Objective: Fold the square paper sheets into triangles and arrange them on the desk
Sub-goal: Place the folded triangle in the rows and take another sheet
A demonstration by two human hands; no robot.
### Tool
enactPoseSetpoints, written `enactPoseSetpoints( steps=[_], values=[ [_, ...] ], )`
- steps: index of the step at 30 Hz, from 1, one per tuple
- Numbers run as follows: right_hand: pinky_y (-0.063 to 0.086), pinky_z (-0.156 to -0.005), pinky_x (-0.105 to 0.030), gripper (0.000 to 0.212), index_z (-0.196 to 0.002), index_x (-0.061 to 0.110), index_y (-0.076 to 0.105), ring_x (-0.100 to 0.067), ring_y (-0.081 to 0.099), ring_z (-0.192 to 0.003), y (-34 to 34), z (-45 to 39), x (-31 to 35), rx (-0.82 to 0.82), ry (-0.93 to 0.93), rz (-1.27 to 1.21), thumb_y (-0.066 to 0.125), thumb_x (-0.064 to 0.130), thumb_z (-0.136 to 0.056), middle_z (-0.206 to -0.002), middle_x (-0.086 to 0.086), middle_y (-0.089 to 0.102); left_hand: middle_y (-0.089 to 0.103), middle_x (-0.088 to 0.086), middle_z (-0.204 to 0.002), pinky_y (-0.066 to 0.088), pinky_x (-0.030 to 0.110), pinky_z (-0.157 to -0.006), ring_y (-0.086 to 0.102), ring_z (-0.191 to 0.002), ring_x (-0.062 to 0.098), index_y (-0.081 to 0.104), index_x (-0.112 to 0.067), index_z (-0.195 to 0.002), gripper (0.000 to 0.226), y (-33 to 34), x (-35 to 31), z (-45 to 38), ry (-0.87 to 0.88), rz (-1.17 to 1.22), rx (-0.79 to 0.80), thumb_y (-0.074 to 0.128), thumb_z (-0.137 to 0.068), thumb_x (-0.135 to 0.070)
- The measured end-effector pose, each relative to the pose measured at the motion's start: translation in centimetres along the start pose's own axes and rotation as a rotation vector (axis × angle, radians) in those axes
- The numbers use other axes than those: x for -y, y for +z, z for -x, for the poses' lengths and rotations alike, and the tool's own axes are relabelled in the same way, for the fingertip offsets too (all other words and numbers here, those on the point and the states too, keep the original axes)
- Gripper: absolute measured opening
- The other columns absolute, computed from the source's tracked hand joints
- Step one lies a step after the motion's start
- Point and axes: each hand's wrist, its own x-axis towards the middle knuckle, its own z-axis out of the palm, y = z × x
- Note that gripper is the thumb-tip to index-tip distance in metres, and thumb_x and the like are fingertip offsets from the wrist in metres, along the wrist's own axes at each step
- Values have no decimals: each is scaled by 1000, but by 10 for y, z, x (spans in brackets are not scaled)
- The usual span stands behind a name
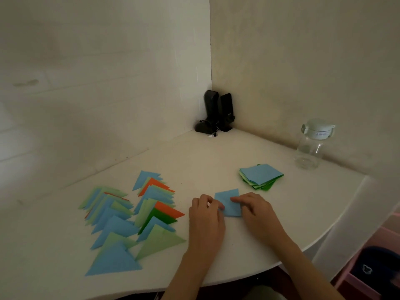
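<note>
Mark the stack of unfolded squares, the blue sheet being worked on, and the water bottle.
stack of squares [261, 174], head view, top blue sheet's middle
blue sheet [229, 202], head view, bare middle between hands
water bottle [308, 151], head view, clear body

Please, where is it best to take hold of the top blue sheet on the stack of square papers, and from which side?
Probably pinch the near corner of the top blue square paper sheet, coming from the person's side with the right hand. The stack of blue and green sheets is fanned, so that corner seems to overhang freely, and the clear glass jar stands behind.
</note>
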Motion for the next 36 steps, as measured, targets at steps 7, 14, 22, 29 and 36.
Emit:
enactPoseSetpoints(
  steps=[7,14,22,29,36],
  values=[
    [41,-77,-10,42,-98,16,74,-15,59,-83,-3,2,2,-10,-66,-28,43,8,-71,-83,13,63,56,-5,-96,42,28,-78,50,-91,12,64,-20,-95,33,5,-10,6,83,-43,100,57,-74,-44],
    [44,-80,-15,42,-102,37,69,2,56,-88,-7,5,6,-12,-153,-55,47,33,-66,-91,28,59,60,-6,-88,42,23,-73,55,-81,11,60,-19,-89,13,6,-1,4,-5,1,79,51,-83,-27],
    [43,-79,-32,25,-90,26,70,-17,45,-98,7,-2,-6,-136,-52,125,69,47,-77,-106,-2,50,63,0,-102,31,11,-85,42,-95,8,66,-14,-87,14,6,15,5,-125,106,-22,55,-79,-13],
    [38,-79,-25,22,-76,22,64,-13,45,-92,11,-4,-9,-117,10,194,66,43,-81,-98,7,50,59,3,-88,48,36,-70,51,-82,24,62,-14,-76,28,6,3,2,-206,-121,-97,42,-82,-34],
    [38,-74,-26,36,-70,24,56,-10,38,-85,18,-7,-3,-162,65,313,65,58,-75,-93,9,45,53,-1,-93,46,34,-70,48,-86,20,61,-16,-84,46,8,-4,-3,-334,-263,2,39,-82,-57]
  ],
)
